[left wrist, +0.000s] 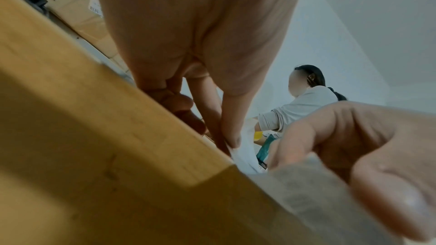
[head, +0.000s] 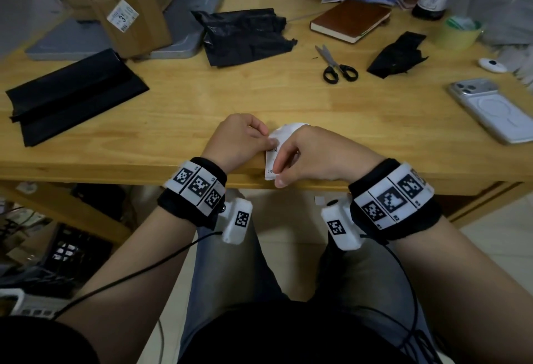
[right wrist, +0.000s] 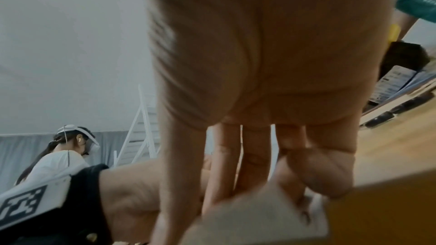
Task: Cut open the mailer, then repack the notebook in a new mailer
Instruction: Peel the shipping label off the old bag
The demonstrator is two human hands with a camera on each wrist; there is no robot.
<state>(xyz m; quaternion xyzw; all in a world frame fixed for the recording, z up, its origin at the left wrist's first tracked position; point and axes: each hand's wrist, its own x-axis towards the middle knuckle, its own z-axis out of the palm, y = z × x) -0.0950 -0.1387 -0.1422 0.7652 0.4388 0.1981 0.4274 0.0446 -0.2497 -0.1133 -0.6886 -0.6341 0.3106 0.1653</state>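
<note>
Head view: my left hand and right hand are both pinching a white shipping label at the surface's near edge. The cut-open black mailer is done, I'd say. The brown notebook sits bare at the far side, and the new mailer is still flat, so repacking's left.
</note>
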